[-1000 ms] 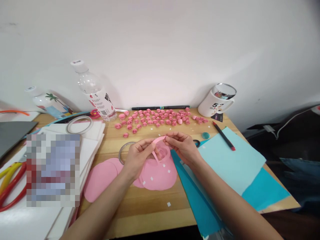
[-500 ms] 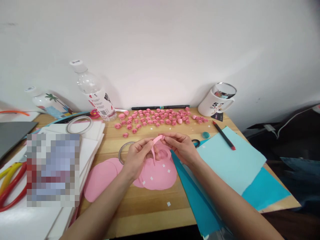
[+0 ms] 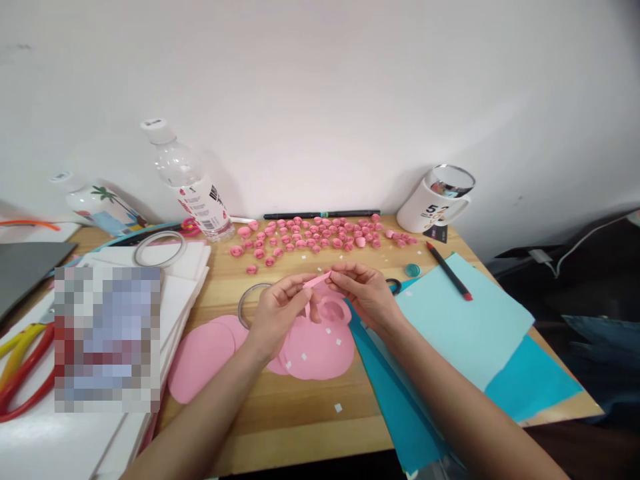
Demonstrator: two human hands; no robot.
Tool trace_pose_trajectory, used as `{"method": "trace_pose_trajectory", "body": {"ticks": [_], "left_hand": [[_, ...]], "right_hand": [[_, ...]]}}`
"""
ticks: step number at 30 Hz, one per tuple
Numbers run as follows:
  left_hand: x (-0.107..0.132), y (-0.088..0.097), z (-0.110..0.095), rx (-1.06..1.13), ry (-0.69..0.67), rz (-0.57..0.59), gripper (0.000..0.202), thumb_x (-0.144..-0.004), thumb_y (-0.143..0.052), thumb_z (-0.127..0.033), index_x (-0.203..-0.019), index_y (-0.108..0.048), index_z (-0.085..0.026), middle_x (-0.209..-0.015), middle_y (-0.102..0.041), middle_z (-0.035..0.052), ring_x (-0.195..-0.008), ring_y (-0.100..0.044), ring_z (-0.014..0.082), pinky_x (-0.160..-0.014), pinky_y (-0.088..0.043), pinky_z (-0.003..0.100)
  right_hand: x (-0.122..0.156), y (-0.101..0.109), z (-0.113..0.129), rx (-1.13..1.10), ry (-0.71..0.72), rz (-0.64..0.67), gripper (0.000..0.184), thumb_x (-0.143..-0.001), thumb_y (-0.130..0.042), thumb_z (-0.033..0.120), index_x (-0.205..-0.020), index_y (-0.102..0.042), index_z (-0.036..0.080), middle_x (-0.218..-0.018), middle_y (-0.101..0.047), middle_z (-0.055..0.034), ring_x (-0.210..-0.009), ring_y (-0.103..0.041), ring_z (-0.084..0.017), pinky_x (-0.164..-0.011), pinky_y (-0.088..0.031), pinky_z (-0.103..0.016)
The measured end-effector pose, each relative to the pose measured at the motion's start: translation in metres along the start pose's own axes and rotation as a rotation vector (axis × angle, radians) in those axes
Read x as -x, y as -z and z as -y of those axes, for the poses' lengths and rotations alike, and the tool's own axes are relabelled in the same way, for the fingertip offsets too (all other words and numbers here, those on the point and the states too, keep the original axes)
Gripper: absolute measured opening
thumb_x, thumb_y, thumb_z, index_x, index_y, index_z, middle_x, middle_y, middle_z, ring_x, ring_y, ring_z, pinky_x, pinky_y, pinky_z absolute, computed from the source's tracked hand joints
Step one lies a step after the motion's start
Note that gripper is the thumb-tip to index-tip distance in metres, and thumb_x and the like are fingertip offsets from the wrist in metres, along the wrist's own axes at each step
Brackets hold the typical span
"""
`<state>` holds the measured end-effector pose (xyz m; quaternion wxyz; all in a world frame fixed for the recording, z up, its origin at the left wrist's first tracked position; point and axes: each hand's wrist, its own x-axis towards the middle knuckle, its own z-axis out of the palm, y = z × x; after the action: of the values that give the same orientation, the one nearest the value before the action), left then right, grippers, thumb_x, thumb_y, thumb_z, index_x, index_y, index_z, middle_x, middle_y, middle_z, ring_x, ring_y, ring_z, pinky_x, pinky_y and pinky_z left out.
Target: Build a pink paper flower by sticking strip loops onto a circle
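Between my two hands a pink paper strip point(image 3: 319, 280) is stretched a little above the table. My left hand point(image 3: 279, 312) pinches it at one side, with part of the strip hanging below the fingers. Thumb and fingertips of my right hand point(image 3: 364, 291) grip its other end. Beneath them lie pink paper rounds point(image 3: 320, 357), with several small white squares on top. More pink rounds point(image 3: 203, 360) overlap to the left, beside a tape roll point(image 3: 241, 312) partly covered by my left hand. Many small rolled pink paper flowers point(image 3: 325, 233) are spread behind my hands.
A clear bottle point(image 3: 193, 183) and a white mug point(image 3: 435, 200) stand near the wall. Red-and-yellow scissors point(image 3: 27, 373) and a white paper stack point(image 3: 185, 287) occupy the left. Blue sheets point(image 3: 460, 333) and a black-and-red pencil point(image 3: 450, 272) lie right.
The strip between my fingers has gone from a curved arch to a straighter, flatter piece. Both hands stay in nearly the same place.
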<state>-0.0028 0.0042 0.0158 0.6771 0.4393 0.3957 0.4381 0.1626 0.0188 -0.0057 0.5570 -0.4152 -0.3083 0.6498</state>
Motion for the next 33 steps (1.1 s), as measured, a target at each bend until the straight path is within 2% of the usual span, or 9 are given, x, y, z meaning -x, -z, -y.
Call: {"method": "trace_pose_trajectory", "body": {"ticks": [8,15,19,22,26,33], "left_hand": [[0.0001,-0.0035,-0.0004,-0.033,-0.012,-0.023,0.021,-0.078,-0.059,-0.020,-0.096,-0.062,-0.011,-0.062,-0.065,0.0021,-0.052,-0.056,0.0112,-0.059,-0.043,0.026],[0.0012,-0.0039,-0.0073,-0.022,0.048,-0.057,0.016,-0.079,-0.057,-0.023,-0.087,-0.064,-0.010,-0.057,-0.063,0.0017,-0.046,-0.055,0.0114,-0.052,-0.044,0.025],[0.0008,-0.0037,-0.0068,0.000,0.029,-0.039,0.015,-0.080,-0.057,-0.024,-0.077,-0.064,-0.011,-0.055,-0.063,0.0013,-0.047,-0.056,0.0113,-0.053,-0.045,0.025],[0.0007,-0.0037,-0.0041,0.012,0.007,-0.035,0.011,-0.078,-0.060,-0.023,-0.081,-0.064,-0.013,-0.062,-0.065,0.0004,-0.047,-0.056,0.0101,-0.056,-0.046,0.025],[0.0005,-0.0033,-0.0024,0.005,-0.003,-0.019,0.013,-0.078,-0.060,-0.023,-0.086,-0.065,-0.014,-0.060,-0.063,-0.0010,-0.048,-0.056,0.0099,-0.056,-0.045,0.025],[-0.0006,-0.0010,-0.0021,0.071,0.007,-0.024,0.021,-0.079,-0.058,-0.024,-0.096,-0.065,-0.014,-0.064,-0.064,0.0010,-0.049,-0.054,0.0100,-0.057,-0.045,0.026]], "right_hand": [[0.0010,-0.0009,0.0000,0.047,0.006,-0.011,0.017,-0.057,-0.080,0.022,-0.070,-0.070,0.018,-0.061,-0.068,0.0021,-0.055,-0.059,-0.008,-0.060,-0.049,-0.021],[0.0018,-0.0041,0.0027,0.048,-0.010,0.005,0.018,-0.061,-0.077,0.025,-0.077,-0.072,0.019,-0.070,-0.072,-0.0012,-0.066,-0.064,-0.011,-0.073,-0.050,-0.025],[0.0018,-0.0031,0.0023,0.050,-0.017,-0.004,0.019,-0.059,-0.078,0.024,-0.077,-0.071,0.019,-0.068,-0.071,-0.0004,-0.065,-0.064,-0.012,-0.072,-0.050,-0.026],[0.0014,-0.0021,0.0025,0.039,-0.001,-0.004,0.018,-0.058,-0.079,0.022,-0.074,-0.069,0.019,-0.065,-0.069,0.0017,-0.060,-0.061,-0.009,-0.066,-0.049,-0.024],[0.0006,-0.0020,0.0029,0.057,0.044,0.027,0.014,-0.058,-0.079,0.022,-0.066,-0.068,0.018,-0.059,-0.065,0.0029,-0.056,-0.056,-0.008,-0.060,-0.046,-0.022],[0.0008,-0.0029,0.0036,0.036,-0.032,0.010,0.020,-0.059,-0.078,0.025,-0.077,-0.071,0.019,-0.068,-0.070,-0.0006,-0.064,-0.061,-0.011,-0.069,-0.048,-0.026]]}}
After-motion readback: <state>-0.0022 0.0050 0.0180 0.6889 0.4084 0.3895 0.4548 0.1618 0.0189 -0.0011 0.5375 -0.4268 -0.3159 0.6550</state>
